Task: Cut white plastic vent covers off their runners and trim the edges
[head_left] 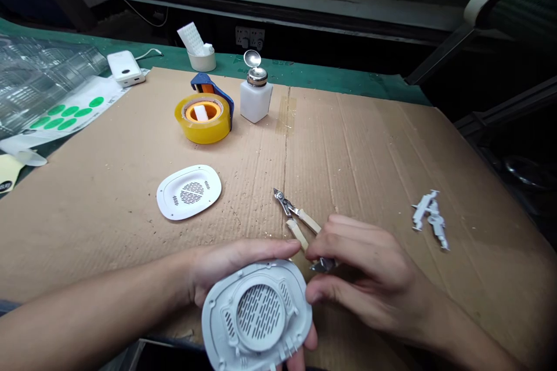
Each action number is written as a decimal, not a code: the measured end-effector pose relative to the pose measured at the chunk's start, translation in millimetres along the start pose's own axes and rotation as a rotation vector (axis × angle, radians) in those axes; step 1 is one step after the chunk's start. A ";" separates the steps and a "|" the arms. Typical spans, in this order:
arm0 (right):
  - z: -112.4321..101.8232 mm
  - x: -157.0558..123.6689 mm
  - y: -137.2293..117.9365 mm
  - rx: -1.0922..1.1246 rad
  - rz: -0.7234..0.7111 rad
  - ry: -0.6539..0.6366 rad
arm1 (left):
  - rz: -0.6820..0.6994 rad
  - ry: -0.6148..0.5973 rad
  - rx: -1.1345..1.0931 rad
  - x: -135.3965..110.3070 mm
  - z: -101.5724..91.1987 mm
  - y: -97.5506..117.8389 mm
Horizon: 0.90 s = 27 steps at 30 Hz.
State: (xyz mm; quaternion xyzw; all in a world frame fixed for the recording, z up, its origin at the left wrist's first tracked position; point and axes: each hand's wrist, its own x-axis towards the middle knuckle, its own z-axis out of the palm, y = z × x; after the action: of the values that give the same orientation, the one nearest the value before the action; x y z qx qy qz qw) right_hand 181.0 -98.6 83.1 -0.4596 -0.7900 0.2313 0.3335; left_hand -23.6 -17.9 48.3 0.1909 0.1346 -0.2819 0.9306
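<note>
My left hand (pixel 248 250) is closed around a light grey oval plastic cover (pixel 257 345), holding it with its ribbed inner side up and its round slotted grille in view. Just right of the cover, my right hand (pixel 365 272) is closed on a tool with a dark metal tip (pixel 322 265); the rest of that tool is hidden in the fingers. My right thumb is at the cover's edge. Beyond the fingers, cutting nippers (pixel 285 206) with cream handles lie spread on the cardboard. A similar white oval cover (pixel 190 192) rests farther left.
Cardboard (pixel 361 156) covers the green table. At the back are a yellow tape roll (pixel 204 130) with a blue dispenser, a pump bottle (pixel 256 101), a white cup (pixel 202 61) and a white device (pixel 125 68). Small grey plastic parts (pixel 430 214) lie right; clear plastic packaging (pixel 39 81) is left.
</note>
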 end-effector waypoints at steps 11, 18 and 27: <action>4.7 9.7 -6.1 0.132 0.161 0.122 | 0.068 -0.229 0.090 12.2 -13.2 -2.0; -7.0 8.9 -4.7 -0.090 0.235 0.203 | 0.042 -0.273 0.061 10.3 -1.7 1.7; -19.9 -7.0 26.5 -0.685 0.269 0.388 | -0.069 -0.199 0.010 4.0 -15.3 -3.1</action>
State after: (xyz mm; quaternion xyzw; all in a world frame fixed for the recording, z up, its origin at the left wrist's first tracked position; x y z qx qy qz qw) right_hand 213.4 -91.1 76.5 -0.6781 -0.6767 -0.0944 0.2709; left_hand -24.4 -15.5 32.4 0.1617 0.0464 -0.3321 0.9281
